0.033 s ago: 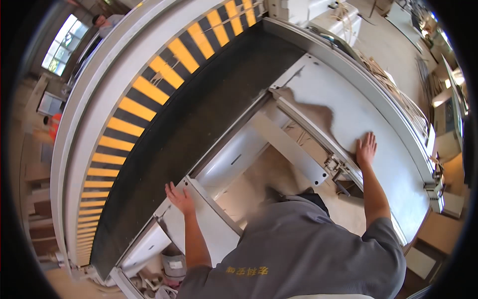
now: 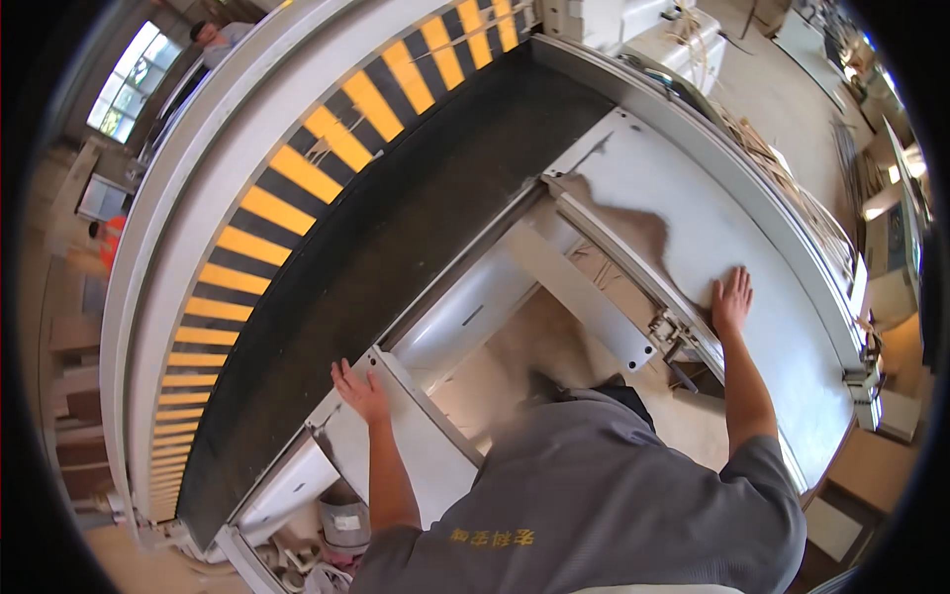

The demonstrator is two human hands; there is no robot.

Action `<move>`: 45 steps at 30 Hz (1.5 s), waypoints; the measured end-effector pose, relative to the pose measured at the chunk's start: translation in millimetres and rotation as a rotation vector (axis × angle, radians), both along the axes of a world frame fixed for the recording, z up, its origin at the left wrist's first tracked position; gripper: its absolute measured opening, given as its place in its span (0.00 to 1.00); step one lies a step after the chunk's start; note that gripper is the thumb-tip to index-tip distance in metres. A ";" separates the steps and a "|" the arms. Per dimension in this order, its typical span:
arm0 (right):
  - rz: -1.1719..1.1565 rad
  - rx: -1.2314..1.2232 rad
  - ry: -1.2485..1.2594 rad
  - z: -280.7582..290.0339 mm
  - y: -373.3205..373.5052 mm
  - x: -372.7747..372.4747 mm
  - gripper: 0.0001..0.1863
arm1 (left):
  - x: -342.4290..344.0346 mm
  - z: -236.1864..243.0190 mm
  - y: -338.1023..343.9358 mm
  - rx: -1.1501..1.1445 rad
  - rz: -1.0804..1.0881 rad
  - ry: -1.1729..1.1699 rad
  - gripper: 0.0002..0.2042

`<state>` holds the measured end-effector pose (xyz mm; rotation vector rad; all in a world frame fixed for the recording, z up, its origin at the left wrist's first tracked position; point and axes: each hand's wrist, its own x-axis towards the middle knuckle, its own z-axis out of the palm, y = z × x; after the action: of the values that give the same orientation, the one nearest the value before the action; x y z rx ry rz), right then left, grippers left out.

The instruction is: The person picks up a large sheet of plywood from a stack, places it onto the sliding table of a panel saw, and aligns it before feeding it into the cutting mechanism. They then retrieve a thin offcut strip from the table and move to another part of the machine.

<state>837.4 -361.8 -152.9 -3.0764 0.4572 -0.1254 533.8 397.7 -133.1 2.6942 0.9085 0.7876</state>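
My left hand has its fingers apart at the upper corner of a pale metal plate, beside a long dark belt; whether it touches the plate is hard to tell. My right hand lies flat, fingers stretched, on a wide white metal panel with a dark smudged band along its left side. Between my hands is an open gap in the machine, crossed by a flat metal bar and bordered by a long shiny cover. Neither hand holds anything.
A yellow-and-black striped guard curves along the belt. A person is at the top left, another in orange at the far left. Cables and wood strips run along the right rail; boards stand at the lower right.
The whole view has shifted very slightly. Both hands keep their places on the machine.
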 end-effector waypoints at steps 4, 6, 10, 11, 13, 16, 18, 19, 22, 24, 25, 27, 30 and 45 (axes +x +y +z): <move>0.011 -0.016 0.012 -6.0 0.6 4.8 0.39 | -5.3 -8.7 1.6 -0.030 0.017 0.039 0.31; 0.026 -0.035 0.013 -10.3 -9.7 5.5 0.39 | 15.5 -4.0 1.3 0.013 -0.042 0.008 0.31; 0.024 -0.076 0.037 -18.8 -22.9 5.3 0.39 | 115.8 51.3 42.3 0.005 -0.170 -0.134 0.30; 0.036 -0.071 0.043 -21.8 -17.3 14.7 0.39 | 133.2 51.8 71.6 0.071 -0.133 -0.052 0.31; 0.029 -0.074 0.115 -33.3 -18.4 30.6 0.40 | 161.0 41.8 124.9 0.023 0.069 0.046 0.35; -0.068 -0.013 0.241 -43.1 -41.6 32.5 0.43 | 157.6 22.5 128.8 -0.004 0.319 0.273 0.37; -0.119 -0.013 0.280 -46.2 -64.9 32.5 0.45 | 109.9 8.9 110.3 0.046 0.448 0.459 0.36; -0.154 -0.016 0.317 -53.1 -60.1 33.1 0.46 | 61.2 -0.8 118.3 0.096 0.464 0.446 0.36; -0.113 0.054 0.297 -47.5 -81.5 24.6 0.47 | -76.2 -6.9 124.2 0.126 0.451 0.406 0.36; -0.157 0.085 0.304 -42.8 -90.1 32.1 0.49 | -163.3 -1.2 131.8 0.064 0.434 0.449 0.35; -0.144 0.073 0.288 -39.0 -100.7 58.5 0.49 | -222.0 -4.6 135.2 0.023 0.434 0.440 0.35; -0.019 -0.092 0.393 -50.4 -123.3 91.8 0.45 | -358.5 -20.3 145.7 -0.035 0.621 0.571 0.34; 0.196 0.277 0.129 -17.0 -28.7 86.8 0.34 | -450.0 52.0 177.3 -0.609 1.240 0.786 0.38; -0.416 1.611 1.057 34.6 589.3 -170.0 0.29 | -257.0 3.2 125.1 -0.055 0.633 0.559 0.40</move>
<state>667.4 227.5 -118.3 -1.2197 0.6676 1.1947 276.8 522.8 -129.9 2.6159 1.9241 0.0553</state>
